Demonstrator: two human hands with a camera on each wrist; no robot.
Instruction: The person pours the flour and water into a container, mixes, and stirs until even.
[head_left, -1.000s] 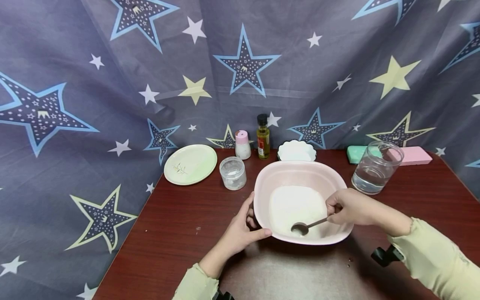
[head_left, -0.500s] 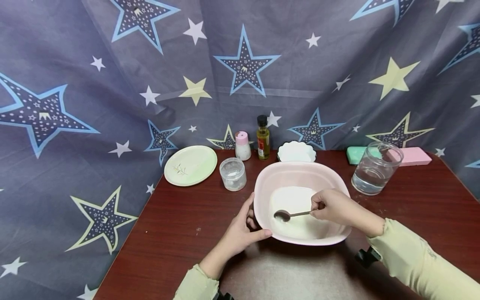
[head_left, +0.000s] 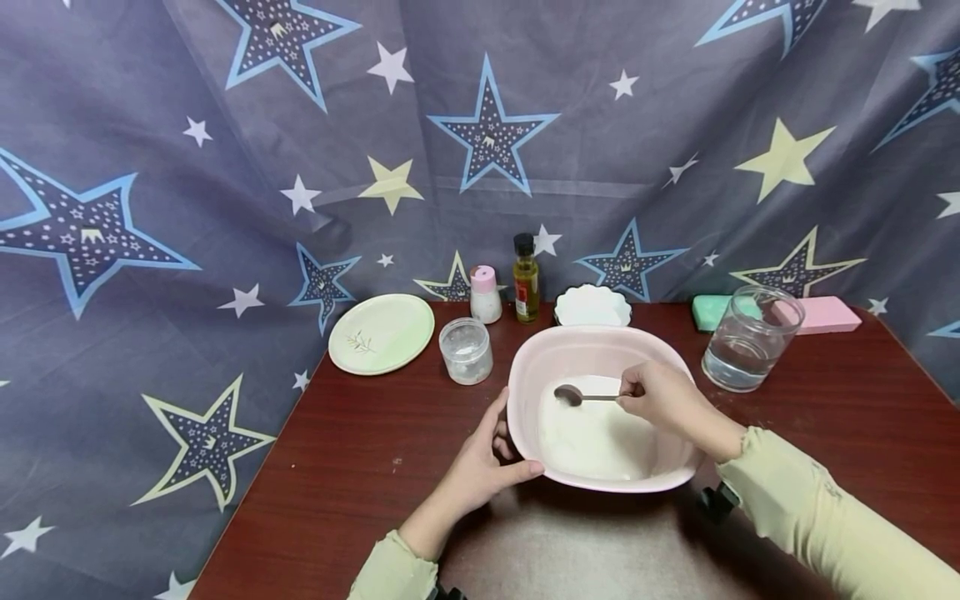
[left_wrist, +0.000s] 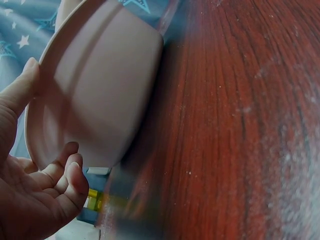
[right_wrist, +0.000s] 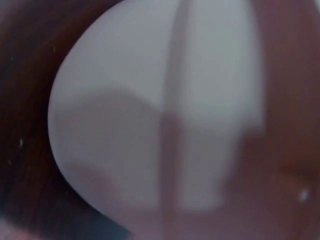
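A pale pink basin (head_left: 527,367) stands on the table with a smooth white substance (head_left: 592,442) spread over its bottom. My left hand (head_left: 480,462) holds the basin's left side, thumb at the near rim and fingers against the outer wall, as the left wrist view shows on the basin (left_wrist: 110,85). Between the fingertips of my right hand (head_left: 666,402) is the handle of a dark spoon (head_left: 567,395). The spoon's head points left, over the far part of the white substance. In the right wrist view the hand (right_wrist: 292,100) is blurred beside the basin wall.
Behind the basin stand a clear jar (head_left: 467,354), a pink-capped shaker (head_left: 485,296), an oil bottle (head_left: 527,283) and a scalloped white dish (head_left: 592,307). A plate (head_left: 382,333) lies back left. A glass of water (head_left: 742,350) and green (head_left: 711,312) and pink blocks (head_left: 831,314) stand back right.
My right hand has carried the spoon from the basin's near right part leftward, then away toward the far side. The left hand keeps its place on the basin.
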